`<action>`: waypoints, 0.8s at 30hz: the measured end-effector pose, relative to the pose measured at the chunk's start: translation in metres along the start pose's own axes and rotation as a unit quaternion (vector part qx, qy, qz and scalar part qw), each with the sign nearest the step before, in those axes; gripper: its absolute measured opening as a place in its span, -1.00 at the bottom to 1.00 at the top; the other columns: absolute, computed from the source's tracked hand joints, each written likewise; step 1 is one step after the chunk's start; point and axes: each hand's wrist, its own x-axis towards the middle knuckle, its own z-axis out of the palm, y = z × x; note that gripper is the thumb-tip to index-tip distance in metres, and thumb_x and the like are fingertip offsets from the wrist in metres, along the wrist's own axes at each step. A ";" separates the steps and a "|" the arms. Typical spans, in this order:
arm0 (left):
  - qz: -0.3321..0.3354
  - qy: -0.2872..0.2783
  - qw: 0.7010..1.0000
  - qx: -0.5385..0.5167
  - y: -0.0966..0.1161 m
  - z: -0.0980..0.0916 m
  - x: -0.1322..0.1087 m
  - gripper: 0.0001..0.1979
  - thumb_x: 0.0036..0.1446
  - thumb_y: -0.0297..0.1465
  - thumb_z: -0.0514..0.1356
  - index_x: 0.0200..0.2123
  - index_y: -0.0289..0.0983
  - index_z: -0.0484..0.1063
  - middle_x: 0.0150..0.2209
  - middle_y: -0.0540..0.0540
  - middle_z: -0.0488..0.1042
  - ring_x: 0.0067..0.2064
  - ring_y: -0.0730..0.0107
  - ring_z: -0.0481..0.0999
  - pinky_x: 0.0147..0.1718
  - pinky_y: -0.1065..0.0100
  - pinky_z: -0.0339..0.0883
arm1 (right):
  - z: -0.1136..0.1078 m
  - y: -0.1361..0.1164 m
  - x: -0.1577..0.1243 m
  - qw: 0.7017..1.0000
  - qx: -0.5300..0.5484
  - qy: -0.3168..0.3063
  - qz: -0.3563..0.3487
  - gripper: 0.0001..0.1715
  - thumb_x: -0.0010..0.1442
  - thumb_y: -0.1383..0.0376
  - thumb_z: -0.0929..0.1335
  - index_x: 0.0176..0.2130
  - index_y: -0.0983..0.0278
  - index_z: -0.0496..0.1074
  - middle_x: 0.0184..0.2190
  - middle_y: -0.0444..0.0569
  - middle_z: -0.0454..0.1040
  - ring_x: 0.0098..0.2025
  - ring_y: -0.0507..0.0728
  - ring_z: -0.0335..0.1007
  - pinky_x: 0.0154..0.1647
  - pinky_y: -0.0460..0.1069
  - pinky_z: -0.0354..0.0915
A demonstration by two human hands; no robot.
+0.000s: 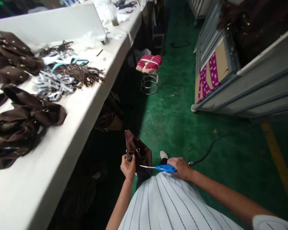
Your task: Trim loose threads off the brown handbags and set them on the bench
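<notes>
Left hand: in the head view, my left hand [128, 166] is curled tight on the gathered edge of a brown bag [143, 154].
Brown bag: just ahead and right of that hand, hanging over the floor with brass-coloured eyelets showing.
Right hand: my right hand [181, 167] is wrapped around a blue tool [166, 168], its thin nozzle [147, 166] pointing left across the bag – whether it touches the cloth, I cannot tell.
Nozzle risk: if either wrist slips, the tip could snag the fabric or jab my left fingers.
Black cord: the cord [207, 152] trails to the right behind my right hand; a catch or tug there could jerk my aim.
Loose cloth: gripped at one edge only, it could swing or fold away from the tip.
White table: the table [54, 142] stands left of both hands – bumping it could unsettle the brown pile [44, 111].
</notes>
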 end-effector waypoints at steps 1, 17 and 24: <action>0.011 -0.002 1.000 0.009 0.011 0.007 -0.007 -0.75 0.05 -0.15 0.22 -0.34 -0.17 0.29 -0.50 0.09 0.41 -0.45 0.43 0.43 -0.45 0.46 0.16 | -0.008 0.018 -0.007 1.000 -0.005 0.001 0.015 -0.70 0.16 0.06 0.36 -0.32 0.26 0.39 -0.31 -0.03 0.47 -0.22 0.18 0.41 -0.25 -0.02 0.20; 0.521 -0.189 0.813 0.179 0.067 0.003 -0.025 -0.69 0.07 -0.62 0.03 -0.16 -0.24 0.38 -0.10 -0.16 0.48 -0.08 0.26 0.46 -0.09 0.28 0.32 | -0.076 0.127 -0.038 0.980 -0.056 0.069 0.180 -0.80 0.18 0.16 0.33 -0.29 0.22 0.48 -0.37 -0.03 0.54 -0.26 0.18 0.47 -0.27 -0.05 0.21; 0.658 -0.272 0.658 0.247 0.087 0.006 -0.043 -0.88 0.25 -0.49 0.02 -0.34 -0.28 0.31 -0.36 -0.08 0.39 -0.32 0.30 0.37 -0.30 0.26 0.20 | -0.084 0.094 0.000 0.996 -0.057 0.027 0.059 -0.83 0.15 0.20 0.36 -0.38 0.25 0.46 -0.39 -0.01 0.54 -0.29 0.19 0.49 -0.29 -0.05 0.20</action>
